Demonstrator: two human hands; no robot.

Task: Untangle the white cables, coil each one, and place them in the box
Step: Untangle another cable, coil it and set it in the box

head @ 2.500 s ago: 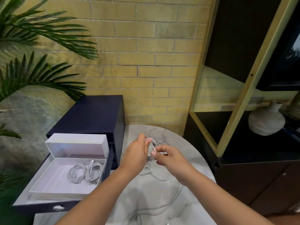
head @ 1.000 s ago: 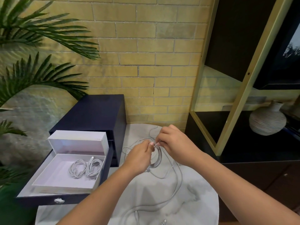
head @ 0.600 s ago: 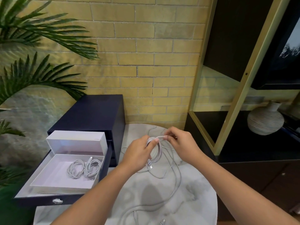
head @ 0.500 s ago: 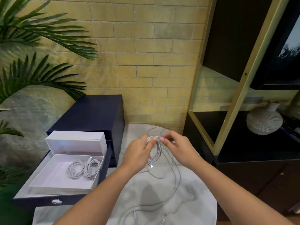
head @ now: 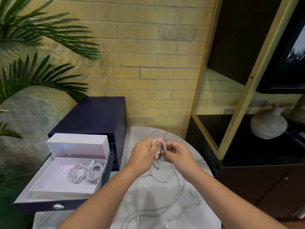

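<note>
Left hand (head: 142, 154) gripping cable coil (head: 160, 151), right hand (head: 179, 154) pinching its strand (over table (head: 189, 204)) — two coils (head: 85, 172) in box (head: 54, 179)

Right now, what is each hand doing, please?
Left hand: holds the cable coil.
Right hand: pinches a strand of that coil.
</note>
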